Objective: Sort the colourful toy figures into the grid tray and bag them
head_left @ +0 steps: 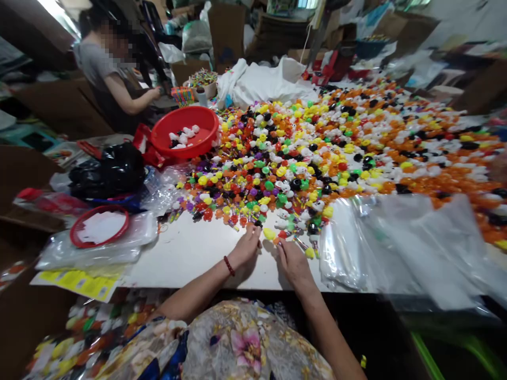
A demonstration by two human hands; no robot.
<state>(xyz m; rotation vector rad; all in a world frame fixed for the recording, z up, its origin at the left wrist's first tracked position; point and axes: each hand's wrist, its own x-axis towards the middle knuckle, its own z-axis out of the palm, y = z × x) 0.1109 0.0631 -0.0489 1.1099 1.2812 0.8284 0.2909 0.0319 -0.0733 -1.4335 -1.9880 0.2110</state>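
A dense heap of small coloured plastic toppers, some on short striped sticks, covers the white table in front of me. My left hand is at the heap's near edge, fingers drawn together beside a black topper. What lies within these fingers is hidden. To its right, my right hand pinches a small orange topper at the fingertips. Between the hands lies a yellow topper, with a red topper just beyond my right fingertips.
Clear plastic bags lie at right. On the left are a red basin with white and black pieces, a small red tray of white paper, and a black bag. Another person works at far left.
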